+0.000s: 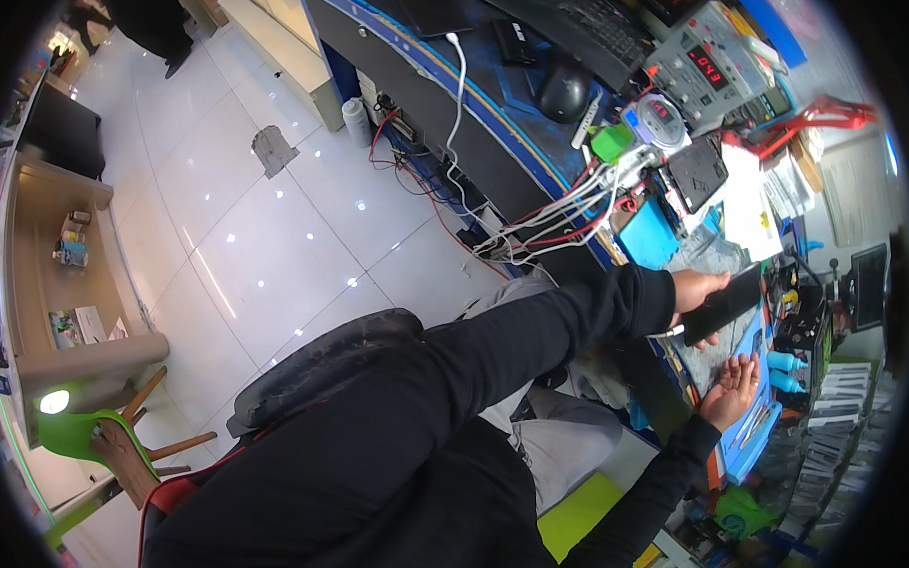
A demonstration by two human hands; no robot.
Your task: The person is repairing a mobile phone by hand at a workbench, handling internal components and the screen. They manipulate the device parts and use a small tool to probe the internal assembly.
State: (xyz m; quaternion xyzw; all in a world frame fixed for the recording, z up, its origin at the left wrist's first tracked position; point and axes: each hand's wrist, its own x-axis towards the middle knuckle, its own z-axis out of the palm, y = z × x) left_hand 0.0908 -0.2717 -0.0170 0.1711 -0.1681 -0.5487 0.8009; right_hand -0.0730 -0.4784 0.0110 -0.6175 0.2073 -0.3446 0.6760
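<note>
My left hand (pixel 692 292) grips a black smartphone (pixel 726 306), its dark face turned up, over the workbench at the right. Fingertips of that hand show past the phone's near edge. Below the phone, my right hand (pixel 731 396) is held palm up with its fingers stretched out and nothing in it. A grey work mat (pixel 705 361) lies under both hands. Close by the right hand are a blue tray (pixel 749 442) and light-blue bottles (pixel 785 362).
White and red cables (pixel 567 210) hang over the bench edge. Farther along stand a power supply (pixel 704 64), a black mouse (pixel 564 91) and a keyboard (pixel 574 28). A red lamp arm (pixel 821 115) reaches over the bench. Behind me is a green chair (pixel 99 442).
</note>
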